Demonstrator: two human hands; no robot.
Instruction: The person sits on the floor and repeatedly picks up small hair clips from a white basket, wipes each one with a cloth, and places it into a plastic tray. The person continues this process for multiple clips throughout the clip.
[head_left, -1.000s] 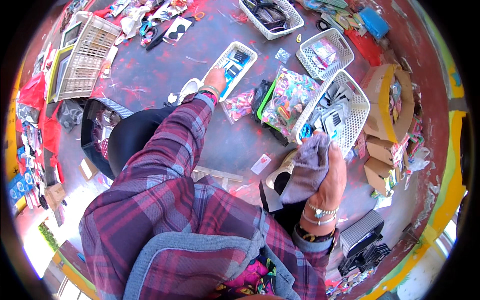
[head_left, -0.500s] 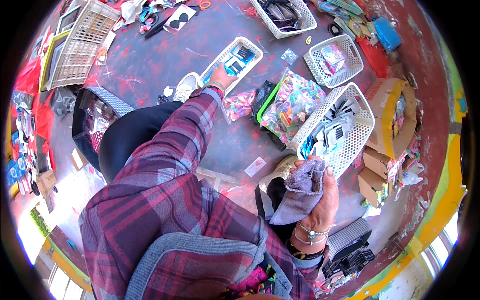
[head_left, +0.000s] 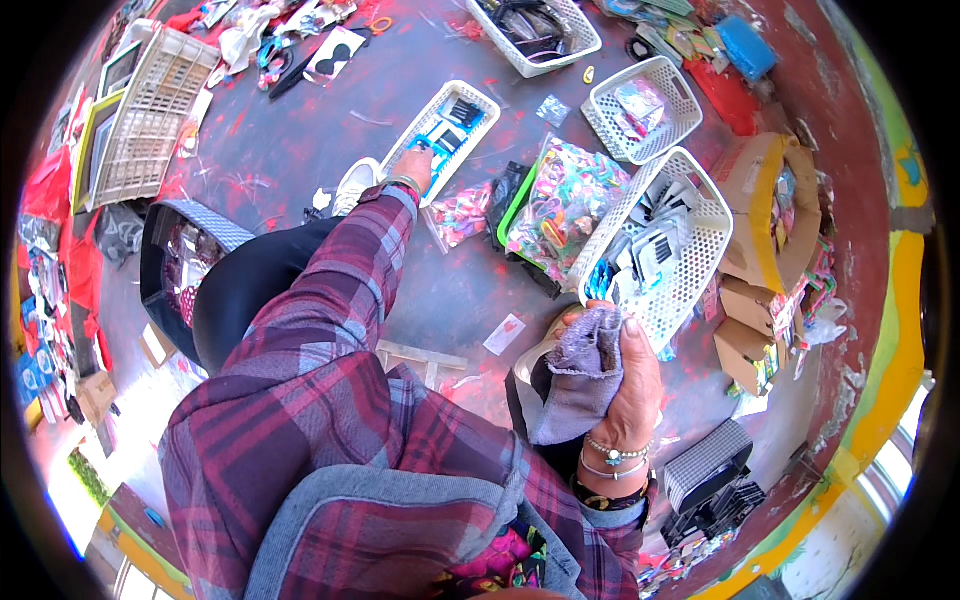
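Note:
My left hand reaches into the near end of a long white plastic basket. Its fingers are closed at the edge of a blue packet, and the fingertips are partly hidden. More blue-and-white packets with dark strips lie in that basket. In my right hand is a bunched grey-purple cloth, its lower end hanging loose. Just beyond this hand stands a larger white basket holding loose white and blue packets.
Between the baskets lie a clear bag of colourful small items and a smaller pink bag. Further white baskets stand beyond. Cardboard boxes line the right; a beige crate and a dark checked box stand left.
My left hand has drawn its fingers together at the blue packet in the basket. The cloth stays in my right hand, turned slightly. The whole view has shifted a little.

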